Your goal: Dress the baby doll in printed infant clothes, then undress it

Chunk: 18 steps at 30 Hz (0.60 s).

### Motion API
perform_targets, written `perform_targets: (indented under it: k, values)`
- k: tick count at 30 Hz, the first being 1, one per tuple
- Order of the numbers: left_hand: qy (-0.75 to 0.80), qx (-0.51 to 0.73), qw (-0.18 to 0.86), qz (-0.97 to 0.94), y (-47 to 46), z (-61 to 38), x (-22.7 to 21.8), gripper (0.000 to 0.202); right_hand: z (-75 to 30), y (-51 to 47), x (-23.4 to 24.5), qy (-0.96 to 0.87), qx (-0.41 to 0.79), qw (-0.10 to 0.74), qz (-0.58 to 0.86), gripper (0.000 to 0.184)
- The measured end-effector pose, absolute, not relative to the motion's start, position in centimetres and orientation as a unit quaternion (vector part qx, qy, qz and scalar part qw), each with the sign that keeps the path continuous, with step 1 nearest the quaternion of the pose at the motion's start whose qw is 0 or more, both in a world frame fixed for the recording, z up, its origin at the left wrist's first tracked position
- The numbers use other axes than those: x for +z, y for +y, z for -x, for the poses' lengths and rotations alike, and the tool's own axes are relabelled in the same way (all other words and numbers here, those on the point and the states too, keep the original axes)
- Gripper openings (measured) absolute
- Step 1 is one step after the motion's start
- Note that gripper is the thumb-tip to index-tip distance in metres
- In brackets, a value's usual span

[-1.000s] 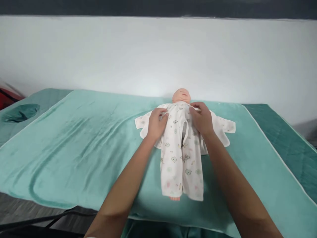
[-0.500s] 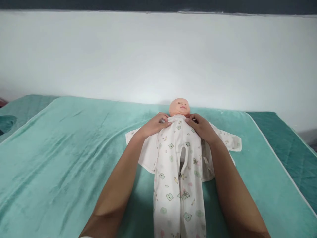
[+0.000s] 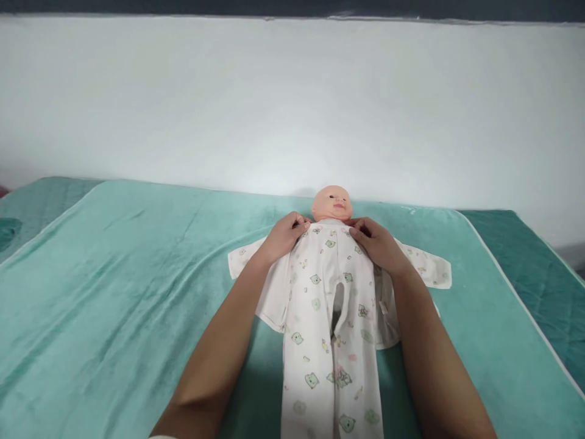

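Note:
A baby doll [image 3: 333, 203] lies face up, its bald head toward the wall. White baby pants [image 3: 315, 317] with green animal prints and an opening at the crotch are spread over its body, waistband just below the chin. My left hand [image 3: 287, 235] pinches the waistband's left corner. At the right corner, my right hand [image 3: 377, 244] grips the waistband the same way. Beneath the pants a white baby shirt [image 3: 274, 296] lies open, its sleeves stretched out to both sides. The doll's arms and legs are hidden.
A light green blanket [image 3: 114, 292] with a few folds covers the bed. Darker green quilted bedding [image 3: 534, 262] shows at the right and left sides. The white wall [image 3: 274, 110] rises directly behind the doll's head.
Both hands keep their grip on the waistband, which now sits slightly lower below the doll's chin. The whole view has shifted a little.

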<state>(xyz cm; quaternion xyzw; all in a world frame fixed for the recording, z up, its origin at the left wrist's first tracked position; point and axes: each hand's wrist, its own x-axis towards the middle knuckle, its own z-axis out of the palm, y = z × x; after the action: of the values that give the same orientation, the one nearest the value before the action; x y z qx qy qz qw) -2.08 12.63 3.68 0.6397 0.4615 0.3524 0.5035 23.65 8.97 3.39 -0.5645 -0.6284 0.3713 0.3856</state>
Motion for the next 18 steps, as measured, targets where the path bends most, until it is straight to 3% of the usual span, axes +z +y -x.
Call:
perform_targets:
  k: [9, 18]
  values:
    - [0.553, 0.377, 0.317, -0.672, 12.2, 0.6, 2.3, 0.017, -22.2, 9.6, 2.8, -0.589, 0.236, 0.423, 0.647, 0.021]
    - [0.517, 0.369, 0.295, -0.713, 11.0, 0.8, 2.4, 0.017, -22.3, 9.0, 2.5, -0.599, 0.291, 0.434, 0.607, 0.026]
